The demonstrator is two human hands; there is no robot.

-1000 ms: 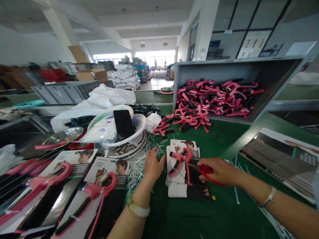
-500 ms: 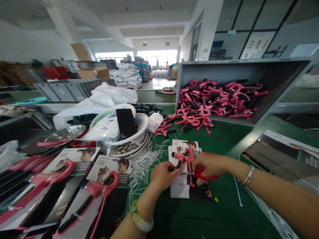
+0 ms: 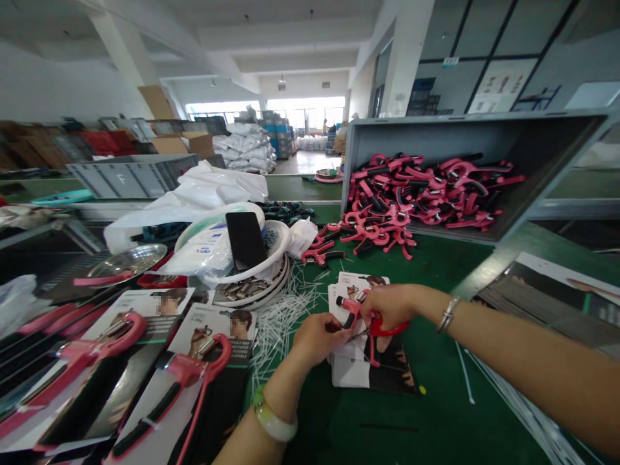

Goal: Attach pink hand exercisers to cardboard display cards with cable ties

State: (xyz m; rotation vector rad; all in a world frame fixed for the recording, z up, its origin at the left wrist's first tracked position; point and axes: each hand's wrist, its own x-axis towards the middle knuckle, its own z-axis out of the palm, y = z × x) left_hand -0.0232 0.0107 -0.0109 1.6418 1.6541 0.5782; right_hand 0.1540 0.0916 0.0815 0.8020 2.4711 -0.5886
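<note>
My right hand (image 3: 390, 310) is closed round red-handled scissors (image 3: 394, 328); their blades point left toward my left fingertips. My left hand (image 3: 317, 336) is pinched at the black handle of a pink hand grip strengthener (image 3: 351, 310); what is between its fingertips is too small to make out. That strengthener lies on a printed backing card (image 3: 351, 373) on top of a small stack, partly covered by my right hand. To the left, more pink strengtheners (image 3: 186, 368) lie on similar cards, held with white cable ties (image 3: 151, 423).
A grey crate (image 3: 421, 123) lies on its side, with pink strengtheners spilling onto the green table (image 3: 387, 426). Loose white cable ties (image 3: 276, 323) are scattered beside white bowls (image 3: 271, 258) and a phone (image 3: 245, 239). Stacked cards (image 3: 547, 290) and more ties (image 3: 533, 413) sit at right.
My right hand has moved left and slightly up with the scissors, bringing it over the strengthener's top. My left hand has stayed almost still.
</note>
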